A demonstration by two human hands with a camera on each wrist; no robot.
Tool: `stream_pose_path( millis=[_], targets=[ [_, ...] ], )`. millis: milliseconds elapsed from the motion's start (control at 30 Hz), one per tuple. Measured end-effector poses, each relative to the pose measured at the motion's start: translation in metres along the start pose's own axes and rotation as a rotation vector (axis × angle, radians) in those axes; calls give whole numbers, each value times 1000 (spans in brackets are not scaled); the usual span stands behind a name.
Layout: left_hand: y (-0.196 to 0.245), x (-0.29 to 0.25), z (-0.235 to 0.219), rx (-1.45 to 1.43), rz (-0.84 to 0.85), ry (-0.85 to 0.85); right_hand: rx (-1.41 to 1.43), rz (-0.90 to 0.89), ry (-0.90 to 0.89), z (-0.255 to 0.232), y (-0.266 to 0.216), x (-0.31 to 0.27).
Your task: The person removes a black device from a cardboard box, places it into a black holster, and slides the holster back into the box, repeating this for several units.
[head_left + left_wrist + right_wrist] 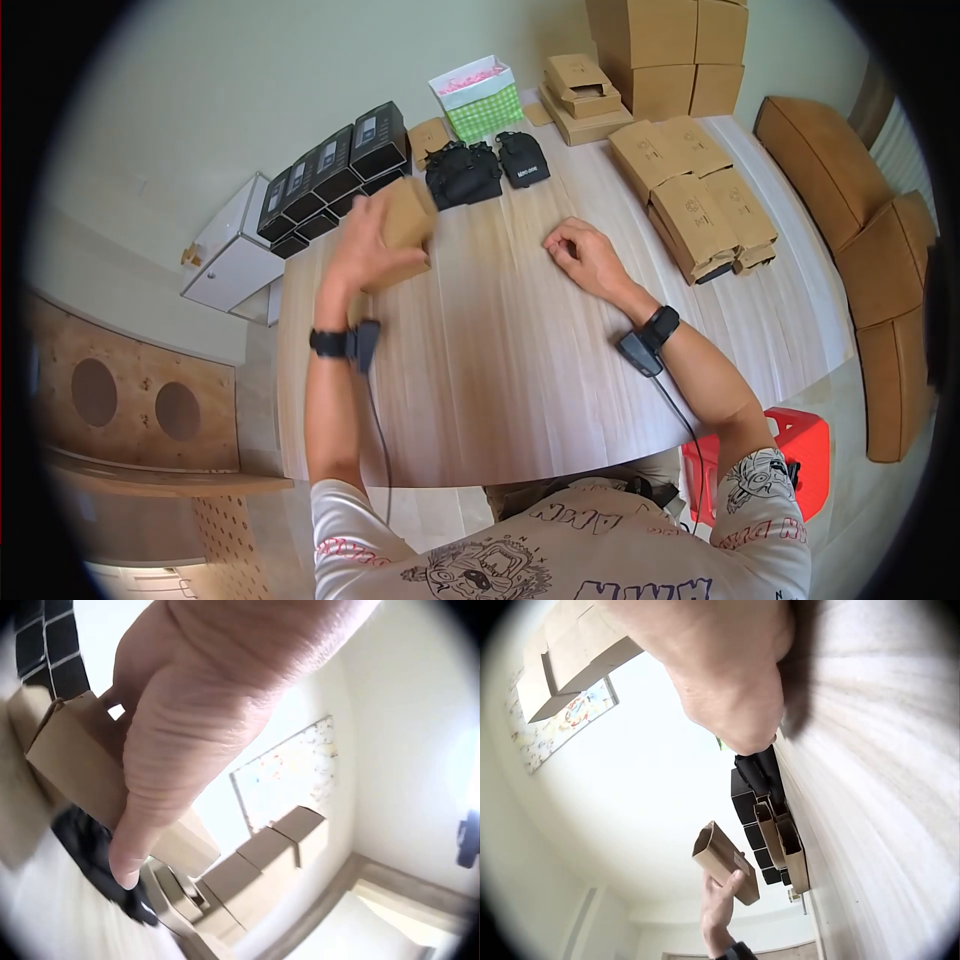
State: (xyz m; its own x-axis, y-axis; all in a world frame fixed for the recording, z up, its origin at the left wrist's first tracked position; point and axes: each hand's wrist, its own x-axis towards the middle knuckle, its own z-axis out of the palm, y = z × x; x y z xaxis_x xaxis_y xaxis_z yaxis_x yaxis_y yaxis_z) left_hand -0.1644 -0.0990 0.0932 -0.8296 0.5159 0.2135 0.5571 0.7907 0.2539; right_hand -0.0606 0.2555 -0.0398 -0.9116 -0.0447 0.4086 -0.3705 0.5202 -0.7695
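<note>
My left hand (362, 250) grips a brown cardboard box (408, 213) over the left part of the table. In the right wrist view this box (727, 862) is held up at a tilt, one end open, with the thumb across its side. More brown cardboard boxes (795, 859) with open tops stand on the table near it. My right hand (592, 262) rests on the table right of the middle, fingers loosely curled and holding nothing. Black pouches (465, 172) lie beyond the hands, one with white lettering (523, 158).
Black boxes (330, 165) are stacked at the back left beside a white cabinet (235, 250). A green checked gift bag (485, 108) stands at the back. Flat brown boxes (695, 195) lie at the right, with larger cartons (665, 50) behind. A brown sofa (880, 270) borders the right side.
</note>
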Motion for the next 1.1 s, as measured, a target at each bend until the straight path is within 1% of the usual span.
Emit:
stream_pose_path(
  millis=[33,100,133,167,200,233,267,300,367,400,467,500,567,600,633,667,700,733,800,833,867,900,933,967,1000,1033,1067,1100],
  targets=[
    [14,-19,16,-12,76,14,2,5,-3,2,3,-2],
    [65,-47,36,-137,107,-153,123,104,12,8,14,2],
    [82,-58,48,-169,131,-220,125,96,9,10,21,12],
    [97,-67,58,-203,154,-287,141,171,5,10,31,27],
    [107,-75,68,-201,151,-284,157,249,3,8,38,43],
    [112,-81,80,-183,191,-237,-8,214,25,1,37,62],
    [118,-88,90,-167,230,-191,-105,240,79,-1,38,81],
    [123,-92,97,-167,230,-189,-106,238,79,0,38,100],
    [130,-98,105,-149,205,-109,-306,283,241,8,36,132],
    [131,-100,108,-146,209,-105,-306,279,245,13,33,142],
    [132,-105,111,-50,174,-51,-404,358,180,19,28,154],
    [132,-106,113,-48,181,-46,-406,355,188,23,35,158],
    [129,-106,116,-28,123,-9,-433,388,99,30,54,163],
    [127,-105,117,-31,127,-6,-402,411,77,27,55,161],
    [123,-105,118,-114,140,8,-408,413,78,21,57,157],
    [120,-105,119,-199,153,21,-321,447,61,15,60,149],
    [118,-106,118,-208,154,21,-235,482,43,8,59,138],
    [116,-105,116,-219,159,-3,-126,438,108,1,53,119],
    [113,-104,114,-237,165,-28,338,572,-119,-22,45,86],
    [111,-103,115,-154,195,54,421,521,-123,-30,29,64],
    [111,-104,115,-70,219,130,476,489,-183,-39,18,44],
    [112,-101,115,-77,214,134,541,471,-247,-49,-1,25],
    [114,-97,114,-179,167,208,601,464,-279,-58,-25,8],
    [118,-97,112,-280,119,277,614,472,-354,-66,-40,-7],
    [124,-99,109,-286,115,277,690,438,-373,-63,-44,-22],
    [132,-100,104,-674,110,228,767,400,-391,-59,-48,-34],
    [138,-100,102,-1057,103,171,777,411,-472,-57,-52,-42],
    [143,-100,104,-1186,107,138,789,421,-551,-55,-56,-47]
  ],
)
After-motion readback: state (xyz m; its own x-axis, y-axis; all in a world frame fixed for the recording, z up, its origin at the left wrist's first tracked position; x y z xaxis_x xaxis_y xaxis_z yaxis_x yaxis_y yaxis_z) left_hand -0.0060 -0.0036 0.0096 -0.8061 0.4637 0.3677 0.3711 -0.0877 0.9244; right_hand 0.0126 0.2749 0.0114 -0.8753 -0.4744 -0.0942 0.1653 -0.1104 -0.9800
